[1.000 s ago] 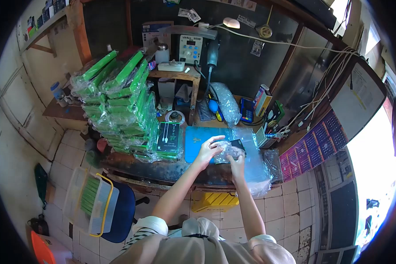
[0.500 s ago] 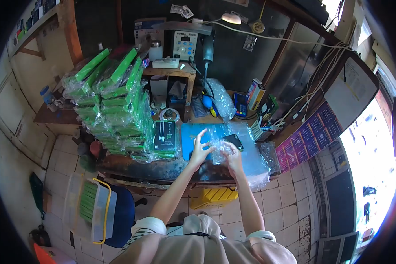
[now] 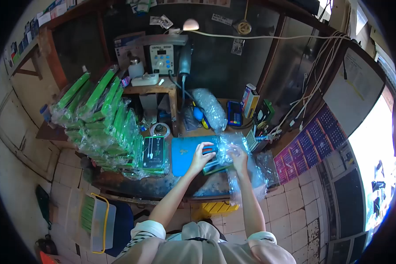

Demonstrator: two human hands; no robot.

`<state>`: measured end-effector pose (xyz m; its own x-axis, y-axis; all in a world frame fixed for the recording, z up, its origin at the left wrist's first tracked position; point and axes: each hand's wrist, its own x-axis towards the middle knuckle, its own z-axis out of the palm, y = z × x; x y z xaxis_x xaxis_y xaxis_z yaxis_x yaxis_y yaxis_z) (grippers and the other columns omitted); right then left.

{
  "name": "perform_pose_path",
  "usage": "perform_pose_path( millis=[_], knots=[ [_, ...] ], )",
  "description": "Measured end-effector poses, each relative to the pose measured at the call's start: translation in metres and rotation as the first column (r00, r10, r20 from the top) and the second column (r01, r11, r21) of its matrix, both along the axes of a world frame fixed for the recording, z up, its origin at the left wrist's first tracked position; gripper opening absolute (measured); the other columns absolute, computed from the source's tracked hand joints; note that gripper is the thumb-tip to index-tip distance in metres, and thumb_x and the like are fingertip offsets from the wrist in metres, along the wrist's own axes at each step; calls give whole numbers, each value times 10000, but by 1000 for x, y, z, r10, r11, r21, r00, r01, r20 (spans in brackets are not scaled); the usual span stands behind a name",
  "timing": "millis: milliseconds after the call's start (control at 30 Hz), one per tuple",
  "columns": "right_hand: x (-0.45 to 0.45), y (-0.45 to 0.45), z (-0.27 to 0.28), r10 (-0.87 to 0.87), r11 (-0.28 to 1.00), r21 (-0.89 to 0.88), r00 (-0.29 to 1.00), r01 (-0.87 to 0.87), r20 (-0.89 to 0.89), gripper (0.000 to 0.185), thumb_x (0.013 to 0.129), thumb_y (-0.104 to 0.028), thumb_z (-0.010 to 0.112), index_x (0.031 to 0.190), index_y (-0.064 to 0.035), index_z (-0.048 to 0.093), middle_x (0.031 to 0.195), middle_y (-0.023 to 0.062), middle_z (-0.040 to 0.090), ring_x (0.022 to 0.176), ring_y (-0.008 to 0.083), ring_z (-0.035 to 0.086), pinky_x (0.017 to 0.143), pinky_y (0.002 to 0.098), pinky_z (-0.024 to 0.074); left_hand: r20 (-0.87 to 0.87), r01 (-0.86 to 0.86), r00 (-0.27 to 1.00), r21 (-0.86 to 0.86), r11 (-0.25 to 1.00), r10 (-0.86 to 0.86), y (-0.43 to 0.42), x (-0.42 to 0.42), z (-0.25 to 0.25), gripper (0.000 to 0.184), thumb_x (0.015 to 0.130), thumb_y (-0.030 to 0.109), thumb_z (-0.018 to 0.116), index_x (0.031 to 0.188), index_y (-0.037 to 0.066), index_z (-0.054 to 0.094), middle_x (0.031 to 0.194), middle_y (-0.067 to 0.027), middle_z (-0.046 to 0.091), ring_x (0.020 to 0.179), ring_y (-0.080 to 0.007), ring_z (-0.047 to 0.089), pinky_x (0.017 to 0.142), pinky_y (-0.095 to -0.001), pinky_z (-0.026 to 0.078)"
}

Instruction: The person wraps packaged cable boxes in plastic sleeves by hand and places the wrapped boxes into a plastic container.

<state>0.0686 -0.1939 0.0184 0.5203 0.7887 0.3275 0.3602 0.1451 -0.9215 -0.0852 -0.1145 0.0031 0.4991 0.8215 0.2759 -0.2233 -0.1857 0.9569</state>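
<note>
My left hand (image 3: 201, 159) is over the blue mat (image 3: 182, 152), its fingers curled around a small dark object (image 3: 208, 149) whose kind I cannot make out. Beside it, my right hand (image 3: 238, 159) grips crinkled clear plastic wrap (image 3: 229, 141), which spreads over the mat's right side and hangs past the bench's front edge. Just below my hands lies a flat dark box with a green edge (image 3: 213, 168), partly covered by the plastic. To the left stands a tall stack of green boxes in clear plastic (image 3: 105, 127), next to a black-and-green box with a cable picture (image 3: 154, 152).
A hot-air station (image 3: 162, 59) stands on a small wooden shelf (image 3: 156, 89) at the back. Behind the mat are a bubble-wrap roll (image 3: 210, 110) and a blue device (image 3: 234, 113). Cables hang at right. A yellow-handled plastic bin (image 3: 102, 224) is on the floor at left.
My view has shifted. My left hand has gone from spread fingers to curling around the dark object. The plastic now extends lower, over the bench edge, with my right hand still on it.
</note>
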Motion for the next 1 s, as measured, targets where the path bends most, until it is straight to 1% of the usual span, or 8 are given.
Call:
perform_pose_path(
  millis=[133,267,300,400,567,767,867,1000],
  knots=[
    [59,59,-14,-7,994,-106,998,2,-55,286,709,-5,594,993,-19,629,855,40,638,757,107,572,674,242,456,-303,-109,925,363,926,228,42,42,3,393,770,27,601,1138,31,462,1153,-109,433,1013,-245,514,868,-351,452],
    [84,112,-56,224,965,-156,973,-213,59,291,724,-63,563,1007,-55,633,855,127,648,754,150,607,675,292,461,-148,-449,840,351,822,522,74,88,-17,287,755,48,611,1034,43,545,963,-120,551,871,-231,552,766,-325,461],
    [86,127,-72,343,926,-124,931,-357,-124,321,718,-55,560,1031,-73,632,844,103,651,740,144,592,677,288,457,-146,-455,836,357,816,530,82,94,-15,287,755,48,611,1034,43,545,963,-120,551,871,-231,552,766,-325,461],
    [79,139,-44,313,868,-397,949,-300,-34,387,710,-17,550,1091,-59,600,861,72,649,752,142,581,684,281,455,-256,-449,815,291,845,520,79,101,-5,81,771,55,602,826,-5,603,777,-113,617,687,-199,610,651,-301,483],
    [70,170,-54,93,994,-9,917,-105,-389,540,693,65,497,1228,-2,461,1040,97,589,882,151,567,782,272,442,-215,-396,864,266,879,455,75,97,-2,94,795,54,583,866,-7,581,802,-95,608,705,-137,600,641,-263,473],
    [58,186,-46,81,994,15,654,-105,-752,551,674,104,451,1221,58,397,1157,142,485,1036,208,495,877,293,390,-183,-354,911,113,929,369,63,92,5,169,870,165,519,946,14,520,806,-36,573,748,-93,541,698,-245,439],
    [41,189,-46,-203,969,31,858,246,-471,351,667,71,547,1003,23,462,967,137,499,969,247,491,871,344,378,-184,-312,929,79,947,322,59,94,14,171,892,185,481,955,25,484,848,-37,536,801,-83,497,734,-239,409],
    [49,176,-37,-58,998,41,987,52,151,363,685,-13,593,1022,25,463,1004,194,464,1012,341,450,894,378,342,-62,-366,926,83,927,372,74,104,-2,193,912,230,448,945,42,474,819,-53,525,749,-121,503,692,-259,418]
  ],
)
